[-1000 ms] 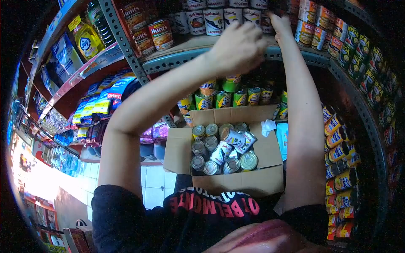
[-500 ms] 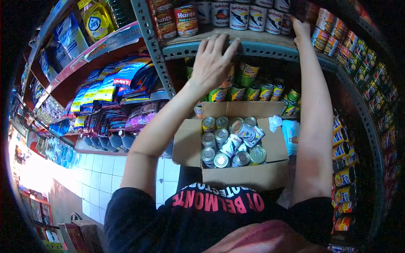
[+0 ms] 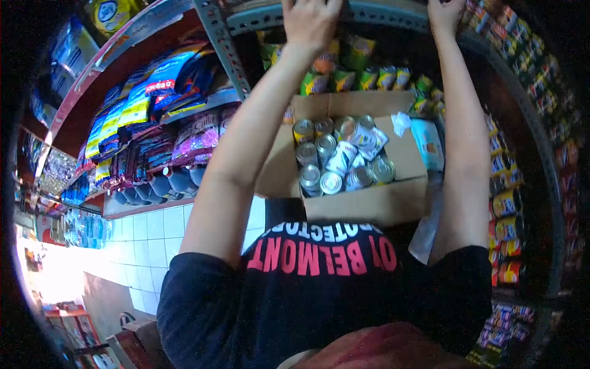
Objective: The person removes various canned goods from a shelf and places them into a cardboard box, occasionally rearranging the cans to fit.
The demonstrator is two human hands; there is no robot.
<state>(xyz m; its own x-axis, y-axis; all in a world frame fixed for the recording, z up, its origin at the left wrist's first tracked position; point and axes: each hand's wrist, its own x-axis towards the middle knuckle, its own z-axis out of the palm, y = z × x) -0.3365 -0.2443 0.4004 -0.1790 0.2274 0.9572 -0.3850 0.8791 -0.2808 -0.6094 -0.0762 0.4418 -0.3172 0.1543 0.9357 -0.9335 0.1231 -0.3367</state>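
At the top edge of the view, my left hand (image 3: 312, 23) rests on the metal shelf edge (image 3: 375, 15) with its fingers apart, tips cut off by the frame. My right hand (image 3: 446, 15) is raised farther right by the same shelf; its fingers are mostly out of view, so what they touch is hidden. Below and between my arms, an open cardboard box (image 3: 369, 208) holds several cans, some upright and some tipped. A white-labelled can (image 3: 341, 158) lies tilted among them.
Green-labelled cans (image 3: 369, 80) line the lower shelf behind the box. A crumpled white piece (image 3: 401, 123) lies on the box's right flap, beside a light-blue pack (image 3: 426, 144). Sachets (image 3: 161, 86) fill the left shelves. Stacked pouches (image 3: 507, 203) stand at the right.
The view has tilted down, so the upper shelf's cans have left the frame and the box appears higher. Both hands now sit at the top edge, still by the shelf.
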